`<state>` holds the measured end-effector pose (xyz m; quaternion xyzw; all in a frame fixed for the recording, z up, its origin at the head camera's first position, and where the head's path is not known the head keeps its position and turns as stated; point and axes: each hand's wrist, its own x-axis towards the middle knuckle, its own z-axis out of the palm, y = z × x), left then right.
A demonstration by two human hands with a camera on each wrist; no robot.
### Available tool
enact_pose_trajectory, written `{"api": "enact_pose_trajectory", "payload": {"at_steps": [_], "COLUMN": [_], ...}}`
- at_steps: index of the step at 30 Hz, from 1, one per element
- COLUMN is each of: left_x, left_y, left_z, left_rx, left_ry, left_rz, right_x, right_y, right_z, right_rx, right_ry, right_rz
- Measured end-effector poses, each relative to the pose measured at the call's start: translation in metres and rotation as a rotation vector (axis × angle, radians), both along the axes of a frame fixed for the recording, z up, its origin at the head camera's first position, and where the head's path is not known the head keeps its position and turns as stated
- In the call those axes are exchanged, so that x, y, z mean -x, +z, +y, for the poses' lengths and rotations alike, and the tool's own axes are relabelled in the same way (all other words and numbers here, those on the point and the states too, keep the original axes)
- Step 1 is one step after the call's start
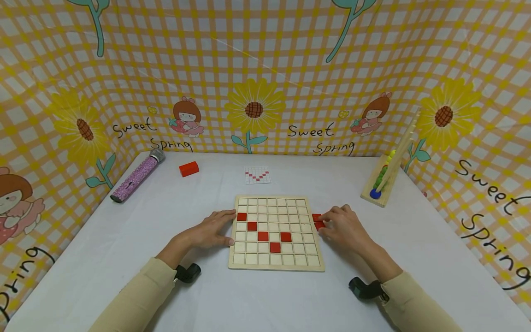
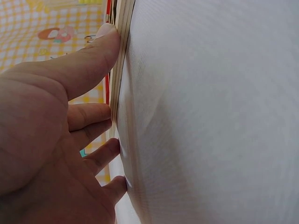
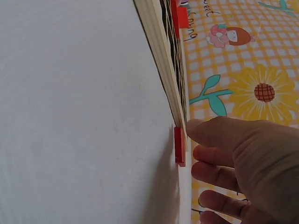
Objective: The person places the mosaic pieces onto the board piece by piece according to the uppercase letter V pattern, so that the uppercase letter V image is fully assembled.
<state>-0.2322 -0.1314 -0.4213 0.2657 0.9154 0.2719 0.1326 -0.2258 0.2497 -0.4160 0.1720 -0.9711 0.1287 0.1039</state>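
Observation:
A pale wooden grid board lies flat on the white table, with several red square tiles in its cells, forming a slanted line that turns up at the right. Against its left edge my left hand rests, thumb and fingertips spread along the rim. In the left wrist view, the thumb touches the board's side. Beyond the right edge lie loose red tiles, partly covered by my right hand. The right wrist view has its loosely bent fingers right by a red tile.
Behind the board lies a small card printed with a grid and red squares. A red block and a glittery purple microphone are at the back left. A wooden stand with coloured beads stands back right.

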Motion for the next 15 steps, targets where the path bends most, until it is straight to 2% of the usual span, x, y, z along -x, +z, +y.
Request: {"api": "enact_pose_trajectory", "payload": {"at_steps": [15], "left_x": [0.0], "left_y": [0.0007], "left_z": [0.0], "left_rx": [0.005], "left_ry": [-0.006], "left_rz": [-0.002], "right_x": [0.0034], "right_y": [-0.0046], "right_z": [0.0049], "right_rx": [-0.015], "right_ry": [0.0], "right_rz": [-0.025]}}
